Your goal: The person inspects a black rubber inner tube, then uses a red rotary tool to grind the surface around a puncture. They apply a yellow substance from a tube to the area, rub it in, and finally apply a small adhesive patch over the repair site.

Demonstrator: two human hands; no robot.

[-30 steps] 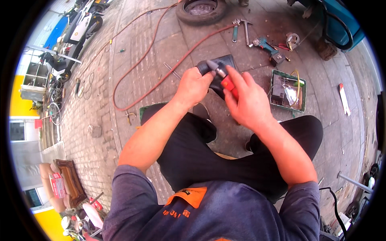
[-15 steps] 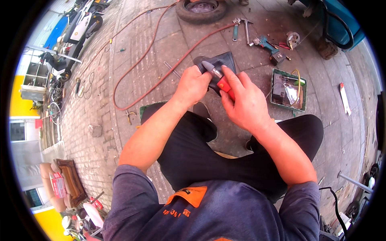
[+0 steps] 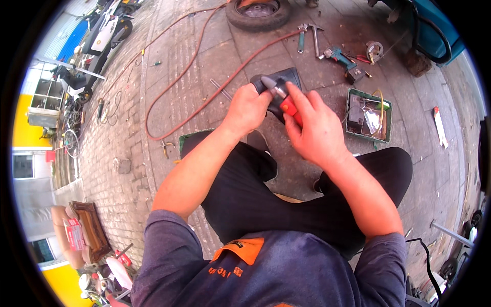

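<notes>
My right hand (image 3: 321,130) is closed around a red handheld grinder (image 3: 289,108), its index finger stretched along the metal neck. A grey cone-shaped grinding tip (image 3: 268,82) points away to the upper left. My left hand (image 3: 246,110) grips a black rubber piece (image 3: 289,74), possibly an inner tube, with its thumb side near the cone. The tip lies over the rubber; whether they touch I cannot tell. Much of the rubber is hidden behind my hands and the tool.
A wheel with a tyre (image 3: 257,21) lies at the far side. Beyond my hands are an adjustable wrench (image 3: 301,42), a hammer (image 3: 315,41) and a teal cordless drill (image 3: 341,59). A green crate (image 3: 348,131) stands right. A red hose (image 3: 190,118) loops across the paving left.
Both hands, the grinder and the rubber sit slightly further right in the picture, as the whole view has shifted a little. Both grips are unchanged.
</notes>
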